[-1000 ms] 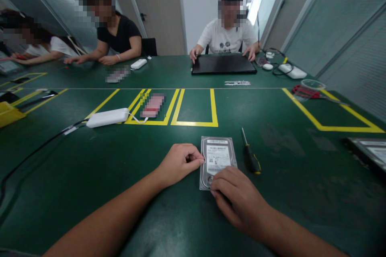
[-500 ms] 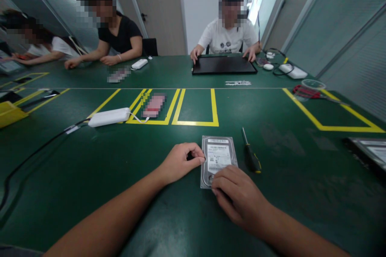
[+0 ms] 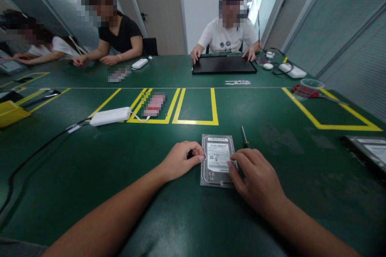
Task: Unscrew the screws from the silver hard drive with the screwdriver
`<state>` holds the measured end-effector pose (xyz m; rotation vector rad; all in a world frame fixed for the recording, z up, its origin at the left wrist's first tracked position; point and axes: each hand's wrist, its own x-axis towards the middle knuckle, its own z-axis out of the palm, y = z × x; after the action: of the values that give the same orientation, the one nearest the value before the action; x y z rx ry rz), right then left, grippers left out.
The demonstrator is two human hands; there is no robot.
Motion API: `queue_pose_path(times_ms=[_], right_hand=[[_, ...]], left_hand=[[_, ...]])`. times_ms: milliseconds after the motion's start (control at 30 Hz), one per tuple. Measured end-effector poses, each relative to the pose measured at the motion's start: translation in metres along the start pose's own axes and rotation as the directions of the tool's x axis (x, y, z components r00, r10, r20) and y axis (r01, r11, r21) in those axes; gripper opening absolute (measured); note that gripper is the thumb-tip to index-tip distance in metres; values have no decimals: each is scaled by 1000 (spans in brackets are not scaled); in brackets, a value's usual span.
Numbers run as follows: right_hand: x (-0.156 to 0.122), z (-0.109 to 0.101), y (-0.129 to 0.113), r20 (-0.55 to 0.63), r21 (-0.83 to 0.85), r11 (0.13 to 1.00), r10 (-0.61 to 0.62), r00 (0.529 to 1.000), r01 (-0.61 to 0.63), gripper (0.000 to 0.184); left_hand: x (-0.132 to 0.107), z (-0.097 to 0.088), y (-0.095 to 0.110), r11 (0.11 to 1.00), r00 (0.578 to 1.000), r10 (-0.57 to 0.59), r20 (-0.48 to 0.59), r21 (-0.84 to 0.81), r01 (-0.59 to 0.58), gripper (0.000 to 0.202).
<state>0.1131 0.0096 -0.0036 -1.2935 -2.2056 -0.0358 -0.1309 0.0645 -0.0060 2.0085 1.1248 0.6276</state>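
Note:
A silver hard drive [image 3: 217, 160] with a white label lies flat on the green table [image 3: 90, 168] just in front of me. My left hand [image 3: 181, 160] is curled, with thumb and forefinger pinched against the drive's left edge. My right hand [image 3: 256, 176] has bent fingers whose tips press on the drive's right edge. This hand lies over a screwdriver [image 3: 243, 135]; only the metal shaft shows beyond the knuckles, and the handle is hidden.
Yellow tape boxes [image 3: 195, 122] mark the table beyond the drive, with a white adapter and cable [image 3: 110, 116] to the left. Another drive [image 3: 369, 150] lies at the right edge. A person across the table rests both hands on a black laptop [image 3: 223, 64]; others sit far left.
My right hand has moved from the drive's near corner to its right side and now covers the screwdriver's handle. The left hand and the drive have stayed put.

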Motion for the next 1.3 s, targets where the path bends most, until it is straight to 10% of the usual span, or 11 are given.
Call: queue_pose_path(times_ms=[267, 800, 1300], right_hand=[[10, -10, 17, 165, -554, 820, 280, 946, -146, 18], [18, -15, 16, 354, -514, 783, 567, 744, -351, 17], [17, -20, 29, 74, -451, 796, 484, 872, -403, 26]], left_hand=[[-1, -1, 2, 999, 1000, 29, 10, 23, -29, 7], [-1, -1, -1, 998, 999, 50, 13, 35, -51, 9], [-7, 2, 0, 993, 977, 121, -176, 17, -120, 22]])
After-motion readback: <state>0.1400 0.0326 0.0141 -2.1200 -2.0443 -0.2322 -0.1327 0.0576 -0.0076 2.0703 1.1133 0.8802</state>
